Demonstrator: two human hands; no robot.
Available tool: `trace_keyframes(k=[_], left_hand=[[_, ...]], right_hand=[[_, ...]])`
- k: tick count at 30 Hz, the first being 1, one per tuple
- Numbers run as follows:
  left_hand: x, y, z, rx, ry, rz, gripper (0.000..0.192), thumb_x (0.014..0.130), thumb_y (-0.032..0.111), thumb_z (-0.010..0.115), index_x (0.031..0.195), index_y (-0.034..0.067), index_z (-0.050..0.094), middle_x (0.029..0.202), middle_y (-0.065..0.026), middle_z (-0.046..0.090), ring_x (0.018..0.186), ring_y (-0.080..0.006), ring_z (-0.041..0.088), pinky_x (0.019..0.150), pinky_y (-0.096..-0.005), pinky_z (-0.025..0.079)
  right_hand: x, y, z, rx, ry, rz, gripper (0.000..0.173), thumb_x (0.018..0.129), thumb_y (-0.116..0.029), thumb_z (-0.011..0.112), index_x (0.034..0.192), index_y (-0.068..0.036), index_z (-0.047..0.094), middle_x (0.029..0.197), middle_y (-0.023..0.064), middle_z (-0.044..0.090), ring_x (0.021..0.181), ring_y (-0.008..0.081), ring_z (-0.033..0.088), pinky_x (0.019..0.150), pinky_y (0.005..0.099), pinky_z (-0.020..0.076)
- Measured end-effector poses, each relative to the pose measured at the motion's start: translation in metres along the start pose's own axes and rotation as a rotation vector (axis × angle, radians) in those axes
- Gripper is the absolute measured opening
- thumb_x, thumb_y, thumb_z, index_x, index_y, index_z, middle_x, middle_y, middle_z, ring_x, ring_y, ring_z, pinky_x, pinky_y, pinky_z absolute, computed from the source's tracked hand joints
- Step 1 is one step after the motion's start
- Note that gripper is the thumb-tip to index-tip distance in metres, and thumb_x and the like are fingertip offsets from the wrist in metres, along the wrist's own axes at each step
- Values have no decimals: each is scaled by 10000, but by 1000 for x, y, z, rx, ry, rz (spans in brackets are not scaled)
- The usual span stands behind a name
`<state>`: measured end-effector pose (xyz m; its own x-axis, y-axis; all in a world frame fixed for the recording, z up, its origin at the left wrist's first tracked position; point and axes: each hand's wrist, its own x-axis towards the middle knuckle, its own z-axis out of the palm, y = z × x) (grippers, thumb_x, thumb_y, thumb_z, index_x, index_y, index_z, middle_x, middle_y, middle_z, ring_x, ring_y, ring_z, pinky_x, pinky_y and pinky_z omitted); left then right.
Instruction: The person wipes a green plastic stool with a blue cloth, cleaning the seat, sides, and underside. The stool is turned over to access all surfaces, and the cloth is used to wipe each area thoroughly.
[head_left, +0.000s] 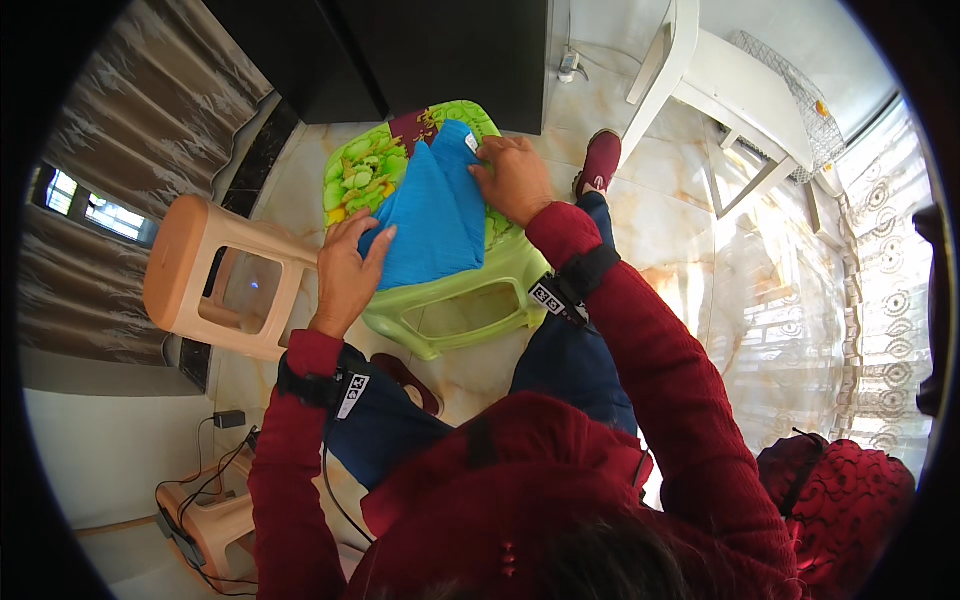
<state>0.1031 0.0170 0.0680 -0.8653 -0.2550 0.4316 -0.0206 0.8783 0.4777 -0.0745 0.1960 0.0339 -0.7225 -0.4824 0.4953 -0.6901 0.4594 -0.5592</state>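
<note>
A folded blue cloth (435, 225) lies on a light-green plastic stool (457, 304), whose top has a flower-patterned cover (364, 169). The cloth comes to two points at its far end, and a small white tag (471, 142) shows on its edge there. At its left edge rests my left hand (349, 259), thumb and fingers spread. My right hand (519, 178) is at the far right edge by the tag, thumb and forefinger apart. Whether the fingertips press on the cloth is hard to tell.
A peach plastic stool (180, 262) stands to the left. Another stool (217, 517) with cables and adapters is at lower left. Beyond the green stool is a dark cabinet (450, 60). A white chair (742, 97) stands at upper right, and a red patterned item (847, 502) at lower right.
</note>
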Motion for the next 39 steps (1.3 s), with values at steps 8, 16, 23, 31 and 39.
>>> trace_keyframes(k=[8,16,23,31,39], left_hand=[[8,-6,6,-38,49,133,150,821,97,663,905,-26,638,1118,-188,632,978,-303,596,865,-376,465],[24,-16,-30,-853,179,-401,182,932,166,590,989,-6,587,892,-27,610,752,-62,557,662,-197,469],[3,31,-34,-882,-136,-247,156,939,161,577,1011,22,576,887,42,548,800,-19,475,708,-171,402],[-10,65,-25,-1033,-377,-301,185,963,200,532,1039,32,553,895,49,531,812,-10,459,725,-172,397],[-4,67,-33,-1113,-520,-410,223,943,216,556,1068,30,558,920,15,577,821,-30,512,734,-192,437]], right_hand=[[-10,17,-7,292,101,252,162,754,-188,656,840,-50,666,905,179,659,897,369,601,790,422,492],[-17,26,-38,76,251,314,322,818,-187,647,1098,-34,604,908,180,687,757,279,691,714,342,543],[-20,-39,-61,871,-305,291,565,878,-439,624,1247,-18,547,845,151,673,756,170,665,663,318,528],[-38,-72,-69,790,-488,81,665,866,-430,650,1397,-103,418,944,108,655,710,98,562,568,226,456],[-32,-58,-75,820,-688,117,390,755,-399,773,795,-22,680,680,30,600,543,85,538,503,231,436]])
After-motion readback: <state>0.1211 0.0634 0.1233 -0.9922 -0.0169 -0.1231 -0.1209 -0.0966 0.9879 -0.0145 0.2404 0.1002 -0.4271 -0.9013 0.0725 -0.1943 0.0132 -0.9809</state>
